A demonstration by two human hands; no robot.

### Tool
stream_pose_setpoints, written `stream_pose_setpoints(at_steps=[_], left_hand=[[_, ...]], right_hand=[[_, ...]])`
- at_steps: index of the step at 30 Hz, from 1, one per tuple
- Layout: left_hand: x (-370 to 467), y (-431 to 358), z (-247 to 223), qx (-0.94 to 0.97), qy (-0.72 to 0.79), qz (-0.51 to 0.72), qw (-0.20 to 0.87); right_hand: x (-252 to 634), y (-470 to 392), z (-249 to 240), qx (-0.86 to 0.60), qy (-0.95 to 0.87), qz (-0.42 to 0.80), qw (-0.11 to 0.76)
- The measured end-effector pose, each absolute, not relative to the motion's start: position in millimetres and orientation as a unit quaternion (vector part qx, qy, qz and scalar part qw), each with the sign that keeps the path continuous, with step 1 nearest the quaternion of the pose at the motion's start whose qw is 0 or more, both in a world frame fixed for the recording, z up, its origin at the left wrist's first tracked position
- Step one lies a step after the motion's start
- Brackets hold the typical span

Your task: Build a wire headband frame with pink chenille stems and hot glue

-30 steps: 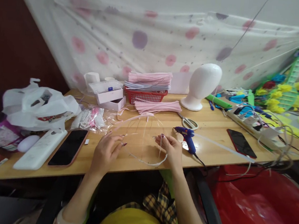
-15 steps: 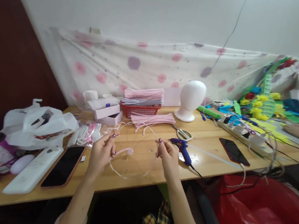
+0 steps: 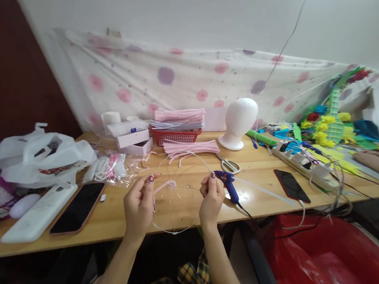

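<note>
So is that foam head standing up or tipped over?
Upright: the white foam head stands on its base, crown up.

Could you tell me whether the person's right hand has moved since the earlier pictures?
Yes, the right hand has shifted rightward, closing the visible gap to the blue plastic glue gun.

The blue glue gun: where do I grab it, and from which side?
Try the handle of the glue gun, coming from the near right. The handle slants toward the table's near edge, while the front end points left, behind the right hand, and might be hot.
</note>
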State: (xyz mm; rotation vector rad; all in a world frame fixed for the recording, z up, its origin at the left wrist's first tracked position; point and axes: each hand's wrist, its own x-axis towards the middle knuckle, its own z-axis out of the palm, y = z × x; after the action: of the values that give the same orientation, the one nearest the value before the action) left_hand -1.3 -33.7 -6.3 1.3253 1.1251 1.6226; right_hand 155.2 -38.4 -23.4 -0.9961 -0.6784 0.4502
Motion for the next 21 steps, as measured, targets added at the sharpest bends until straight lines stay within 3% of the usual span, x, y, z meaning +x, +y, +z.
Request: stream_pose_setpoints(at_steps=[6,16,21], left_hand=[[2,-57,4,0.505,0.474,0.654,0.305],[1,-47,12,0.351,0.345,0.657,0.57],[15,-58,12,0.295,0.33,0.68,0.584]], right_hand=[[155,-40,-28,-0.461,-0.343,0.217,0.79],[156,-44,-26,-0.413,-0.357,0.212,0.811],[149,-49,-27,-0.426,-0.325,0.126,0.835]])
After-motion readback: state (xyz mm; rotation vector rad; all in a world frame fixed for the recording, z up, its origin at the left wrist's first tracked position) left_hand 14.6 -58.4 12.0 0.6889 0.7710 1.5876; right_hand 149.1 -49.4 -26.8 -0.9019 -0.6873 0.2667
